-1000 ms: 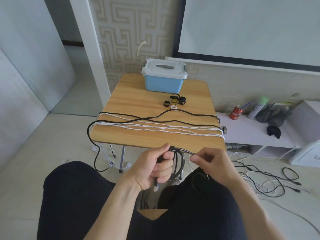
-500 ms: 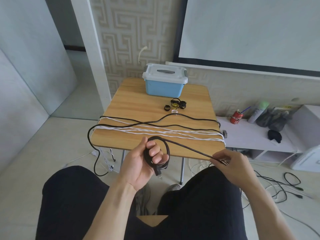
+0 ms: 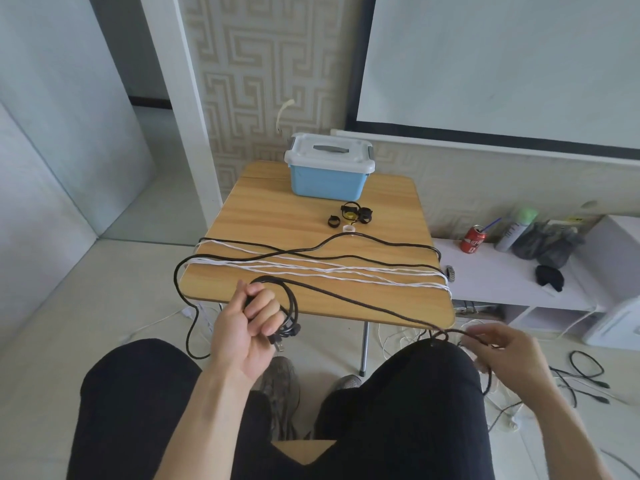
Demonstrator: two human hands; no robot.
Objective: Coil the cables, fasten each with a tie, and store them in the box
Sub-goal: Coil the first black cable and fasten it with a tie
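The left hand (image 3: pixel 247 329) has its grip closed around a small coil of thin black rubber-sheathed cable (image 3: pixel 346 299), a few loops gathered in the fist with the plug end hanging just below the fingers. The right hand (image 3: pixel 502 344) pinches the same cable further along, holding it off to the right of the coil, over the knee. Between the two grips the cable runs taut; beyond the left grip the rest of it trails forward across the square wooden counter (image 3: pixel 277 209), where it crosses several strands of thin white cable (image 3: pixel 346 271) and hangs off the left edge in a long loop.

The main risk, as I judge it, lies in that crossing: pulling more slack toward the coil could drag the white strands along or snag them, and the hanging loop could catch on the counter corner. A loosened left grip would let the loops spring apart.

Beyond both grips, at the counter's far edge, sits the pale blue plastic box with a white latched lid (image 3: pixel 327 180), shut, with small black ties (image 3: pixel 351 214) lying just in front of it.

A red drinks can (image 3: pixel 472 239) stands on the low shelf to the right; its white lettering is too small to read
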